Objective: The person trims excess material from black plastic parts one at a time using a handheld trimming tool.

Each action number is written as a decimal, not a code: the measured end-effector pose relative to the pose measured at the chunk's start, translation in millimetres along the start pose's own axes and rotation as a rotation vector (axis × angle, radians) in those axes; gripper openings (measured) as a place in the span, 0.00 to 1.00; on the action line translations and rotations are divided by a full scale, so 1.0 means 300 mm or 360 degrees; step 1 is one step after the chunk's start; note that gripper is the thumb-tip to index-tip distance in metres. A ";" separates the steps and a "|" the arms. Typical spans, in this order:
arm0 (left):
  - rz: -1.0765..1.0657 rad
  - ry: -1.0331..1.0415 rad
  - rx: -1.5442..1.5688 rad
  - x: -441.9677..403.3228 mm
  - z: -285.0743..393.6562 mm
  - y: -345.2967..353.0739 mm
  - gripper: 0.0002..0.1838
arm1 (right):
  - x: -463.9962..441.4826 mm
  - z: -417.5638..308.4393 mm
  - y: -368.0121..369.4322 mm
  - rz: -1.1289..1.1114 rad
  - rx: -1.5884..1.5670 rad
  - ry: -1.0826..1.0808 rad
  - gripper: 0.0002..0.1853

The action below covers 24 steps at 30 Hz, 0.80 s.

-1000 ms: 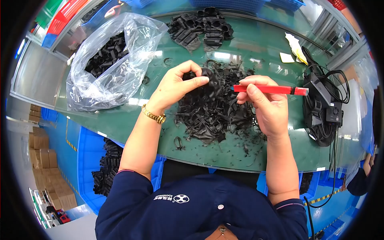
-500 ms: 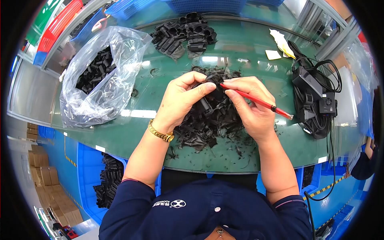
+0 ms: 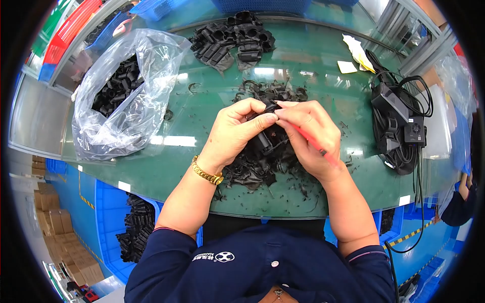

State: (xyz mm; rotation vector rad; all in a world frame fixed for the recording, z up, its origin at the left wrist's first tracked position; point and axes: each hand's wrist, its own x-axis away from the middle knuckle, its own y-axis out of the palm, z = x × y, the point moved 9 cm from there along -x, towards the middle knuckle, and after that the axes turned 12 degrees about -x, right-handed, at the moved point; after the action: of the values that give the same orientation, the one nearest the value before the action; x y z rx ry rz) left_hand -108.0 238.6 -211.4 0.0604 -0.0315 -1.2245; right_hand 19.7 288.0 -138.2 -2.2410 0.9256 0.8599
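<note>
My left hand [image 3: 235, 129] pinches a black part [image 3: 263, 141] over the middle of the green table. Close against it, my right hand [image 3: 313, 136] is closed around a red pen-like tool [image 3: 309, 137], whose tip points at the black part near my left fingertips. The tool's outer end is blurred, and its tip is hidden among the fingers. Below both hands lies a heap of black scraps [image 3: 252, 171]. Farther back rest several joined black tubular parts [image 3: 214, 48].
A clear plastic bag [image 3: 151, 108] of black parts stands at the left. On the right are a black device with cables [image 3: 399, 126] and a yellow-white cloth [image 3: 357, 50]. A blue bin [image 3: 108, 212] sits below the table's left edge. Another person's arm [image 3: 463, 187] shows at far right.
My right hand has moved left to meet my left hand, and the red tool has turned from level to slanting. The whole view has shifted slightly.
</note>
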 end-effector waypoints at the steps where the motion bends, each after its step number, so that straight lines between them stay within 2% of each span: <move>1: -0.0003 -0.0003 0.0005 0.001 0.002 -0.001 0.04 | 0.000 0.002 -0.008 -0.0002 0.0004 0.0005 0.08; 3: -0.0135 0.0079 -0.0029 0.004 0.023 0.013 0.04 | 0.002 0.070 -0.076 0.0281 -0.0302 0.0326 0.08; 4: -0.0158 0.0169 -0.0135 0.006 0.038 0.018 0.05 | 0.030 0.134 -0.084 0.0525 -0.0823 0.0559 0.06; 5: -0.0175 0.0265 -0.0247 0.007 0.052 0.019 0.05 | 0.056 0.171 -0.099 0.0717 -0.1077 0.0792 0.06; 7: -0.0148 0.0275 -0.0383 0.001 0.038 0.007 0.05 | 0.075 0.237 -0.091 0.0736 -0.1516 0.0973 0.07; 8: 0.0059 0.0324 -0.0483 -0.005 0.040 -0.026 0.05 | 0.058 0.212 -0.066 0.0706 -0.1678 0.0969 0.06; 9: 0.0263 0.0367 -0.0580 -0.003 0.050 -0.058 0.04 | 0.060 0.211 -0.058 0.0698 -0.1684 0.0969 0.06; 10: 0.0278 0.0170 -0.0184 -0.007 0.012 -0.074 0.03 | 0.047 0.188 -0.028 0.0441 -0.1577 0.0903 0.06; 11: 0.0251 0.0075 0.0183 -0.007 0.001 -0.071 0.05 | 0.040 0.162 0.004 0.0192 -0.1464 0.0836 0.05; 13: 0.0290 -0.0153 0.0547 -0.016 -0.042 -0.099 0.09 | 0.029 0.105 0.057 -0.0296 -0.1126 0.0810 0.04; 14: 0.0419 -0.0230 0.0811 -0.026 -0.075 -0.132 0.12 | 0.035 0.083 0.085 -0.0399 -0.1073 0.0761 0.04; 16: 0.0464 -0.0211 0.0966 -0.031 -0.075 -0.172 0.14 | 0.051 0.042 0.149 -0.0602 -0.0930 0.0616 0.05; 19: 0.0364 -0.0237 0.0877 -0.029 -0.074 -0.163 0.15 | 0.078 0.043 0.184 -0.0767 -0.0994 0.0722 0.05; 20: 0.0304 -0.0249 0.0841 -0.029 -0.078 -0.151 0.15 | 0.070 0.042 0.167 -0.0763 -0.1058 0.0776 0.05; 21: 0.0308 -0.0246 0.0846 -0.026 -0.078 -0.145 0.15 | 0.040 0.033 0.130 -0.0652 -0.1104 0.0658 0.04; 23: 0.0304 -0.0033 0.0605 -0.021 -0.025 -0.137 0.15 | 0.011 0.069 0.029 -0.0220 -0.1230 0.0706 0.04; 24: 0.0302 -0.0020 0.0597 -0.020 -0.023 -0.130 0.13 | 0.006 0.095 -0.018 -0.0004 -0.1241 0.0605 0.05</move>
State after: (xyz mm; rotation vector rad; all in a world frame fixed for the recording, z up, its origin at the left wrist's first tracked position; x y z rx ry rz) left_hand -146.2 231.2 -220.7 0.3688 -0.2720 -1.0167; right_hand 14.8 310.3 -156.3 -3.1584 0.8302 0.9128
